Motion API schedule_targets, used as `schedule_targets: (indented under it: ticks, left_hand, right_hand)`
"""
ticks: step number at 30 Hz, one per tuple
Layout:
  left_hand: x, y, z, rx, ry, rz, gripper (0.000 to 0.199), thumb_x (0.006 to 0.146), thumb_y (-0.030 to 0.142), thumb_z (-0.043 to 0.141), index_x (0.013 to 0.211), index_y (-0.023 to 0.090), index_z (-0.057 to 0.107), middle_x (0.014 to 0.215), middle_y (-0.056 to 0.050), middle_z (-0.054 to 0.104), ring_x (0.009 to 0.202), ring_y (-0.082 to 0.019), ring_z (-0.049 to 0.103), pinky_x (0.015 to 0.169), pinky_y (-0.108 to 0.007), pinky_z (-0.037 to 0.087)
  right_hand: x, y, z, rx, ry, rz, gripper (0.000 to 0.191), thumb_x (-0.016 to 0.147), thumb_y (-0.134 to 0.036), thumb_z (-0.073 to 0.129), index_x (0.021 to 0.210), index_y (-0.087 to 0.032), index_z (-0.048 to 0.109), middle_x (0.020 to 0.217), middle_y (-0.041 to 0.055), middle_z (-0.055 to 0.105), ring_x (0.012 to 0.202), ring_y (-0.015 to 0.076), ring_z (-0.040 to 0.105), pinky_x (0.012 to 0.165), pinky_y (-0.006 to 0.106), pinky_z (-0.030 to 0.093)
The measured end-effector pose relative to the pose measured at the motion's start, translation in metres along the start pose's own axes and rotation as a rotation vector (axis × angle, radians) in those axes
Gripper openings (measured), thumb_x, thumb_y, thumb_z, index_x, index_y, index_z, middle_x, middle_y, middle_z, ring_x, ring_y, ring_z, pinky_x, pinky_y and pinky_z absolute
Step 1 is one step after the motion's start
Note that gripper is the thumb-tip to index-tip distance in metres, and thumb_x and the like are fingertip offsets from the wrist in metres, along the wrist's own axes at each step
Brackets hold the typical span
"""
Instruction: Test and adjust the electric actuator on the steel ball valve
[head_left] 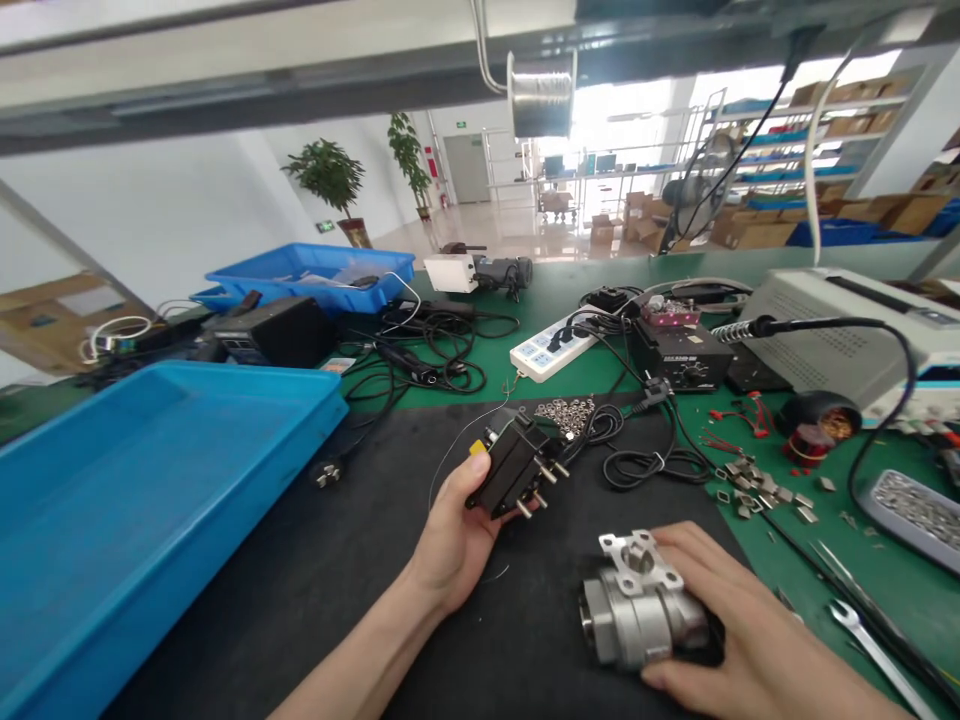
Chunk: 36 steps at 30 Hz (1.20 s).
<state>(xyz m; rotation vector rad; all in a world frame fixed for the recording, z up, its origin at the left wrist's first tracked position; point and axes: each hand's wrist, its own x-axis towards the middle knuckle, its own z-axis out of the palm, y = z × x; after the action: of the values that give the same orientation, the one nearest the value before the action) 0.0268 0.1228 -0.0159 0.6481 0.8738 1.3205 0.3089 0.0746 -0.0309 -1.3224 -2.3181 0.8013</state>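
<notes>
My left hand (454,530) is closed around a black boxy actuator (514,462) with several metal pins sticking out toward the lower right and a yellow part near my thumb. To the right, my right hand (739,625) grips a silver metal ball valve (637,620) from its right side. A flat mounting plate (641,562) with corner holes tops the valve and faces up. The actuator and the valve are apart, both over the black mat (390,610). My right fingertips are partly hidden behind the valve.
At left lies a large blue tray (150,480). Beyond the mat are small nuts (566,415), black cables (637,465) and a white power strip (555,348). On the right are metal clips (757,485), a wrench (877,650) and a soldering station (682,360).
</notes>
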Motion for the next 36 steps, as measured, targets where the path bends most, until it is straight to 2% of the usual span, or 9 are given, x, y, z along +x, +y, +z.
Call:
schedule_targets:
  ticks: [6,11,14,18,20,22,25,29,36]
  left_hand:
    - [-0.005,0.005,0.004,-0.086,-0.037,0.021,0.035,0.097,0.045,0.062,0.116,0.018,0.073,0.116,-0.010,0.076,0.103,-0.026,0.072,0.083,-0.037,0.067]
    - [-0.011,0.003,0.001,-0.085,-0.113,0.029,0.036,0.098,0.044,0.061,0.122,0.019,0.070,0.118,-0.010,0.075,0.105,-0.025,0.071,0.085,-0.036,0.065]
    - [-0.015,0.001,0.002,-0.046,-0.126,0.021,0.038,0.097,0.044,0.062,0.125,0.019,0.067,0.115,-0.010,0.075,0.108,-0.025,0.071,0.086,-0.032,0.064]
    - [-0.020,0.002,0.006,0.041,-0.215,0.054,0.051,0.089,0.042,0.075,0.133,0.022,0.058,0.123,-0.009,0.071,0.112,-0.025,0.070,0.092,-0.030,0.059]
    - [-0.022,0.001,0.009,0.106,-0.286,0.067,0.064,0.082,0.041,0.083,0.136,0.025,0.052,0.127,-0.009,0.069,0.111,-0.025,0.069,0.093,-0.029,0.057]
    - [-0.026,0.000,0.011,0.185,-0.349,0.069,0.074,0.077,0.040,0.088,0.137,0.027,0.048,0.129,-0.009,0.068,0.111,-0.025,0.069,0.093,-0.029,0.056]
    - [-0.031,-0.001,0.013,0.275,-0.391,0.065,0.082,0.073,0.039,0.091,0.139,0.028,0.044,0.137,-0.011,0.063,0.116,-0.029,0.068,0.096,-0.033,0.056]
    - [-0.032,0.003,0.010,0.380,-0.408,0.071,0.091,0.070,0.036,0.093,0.143,0.030,0.040,0.147,-0.013,0.056,0.126,-0.034,0.064,0.106,-0.038,0.055]
    - [-0.020,0.014,-0.003,0.649,-0.389,0.116,0.090,0.065,0.030,0.093,0.143,0.027,0.047,0.150,-0.010,0.054,0.135,-0.032,0.058,0.110,-0.029,0.054]
  right_hand:
    - [-0.010,0.017,0.001,-0.035,-0.013,-0.063,0.053,0.082,-0.017,0.075,0.132,-0.033,0.066,0.156,0.0099,0.046,0.143,0.0346,0.049,0.115,0.050,0.049]
    - [-0.013,0.018,0.003,-0.105,0.025,-0.046,0.075,0.083,-0.015,0.066,0.151,-0.039,0.045,0.167,0.0091,0.029,0.153,0.0350,0.035,0.119,0.060,0.042]
    - [-0.013,0.000,0.001,-0.018,0.002,-0.048,0.088,0.074,-0.009,0.068,0.153,-0.037,0.038,0.166,0.0096,0.032,0.152,0.0318,0.038,0.120,0.054,0.042]
    - [-0.007,-0.027,0.003,0.259,-0.059,0.061,0.105,0.062,-0.015,0.088,0.151,-0.028,0.036,0.162,0.0129,0.040,0.145,0.0306,0.049,0.119,0.041,0.044]
    - [-0.001,-0.034,0.008,0.382,-0.039,0.149,0.107,0.054,-0.019,0.096,0.146,-0.025,0.041,0.155,0.0122,0.048,0.139,0.0315,0.053,0.115,0.039,0.046]
    - [0.006,-0.039,0.015,0.459,0.000,0.168,0.101,0.056,-0.021,0.095,0.142,-0.022,0.044,0.145,0.0107,0.055,0.134,0.0312,0.056,0.114,0.040,0.046]
    - [0.013,-0.041,0.022,0.487,0.038,0.118,0.091,0.064,-0.017,0.087,0.145,-0.023,0.045,0.141,0.0078,0.058,0.132,0.0277,0.056,0.115,0.041,0.044]
    - [0.014,-0.042,0.023,0.500,0.056,0.085,0.100,0.064,-0.015,0.085,0.152,-0.027,0.040,0.145,0.0052,0.053,0.131,0.0250,0.054,0.113,0.038,0.045]
    - [0.016,-0.039,0.020,0.484,0.099,0.044,0.098,0.061,-0.024,0.088,0.147,-0.023,0.042,0.153,0.0083,0.043,0.138,0.0252,0.048,0.117,0.036,0.043]
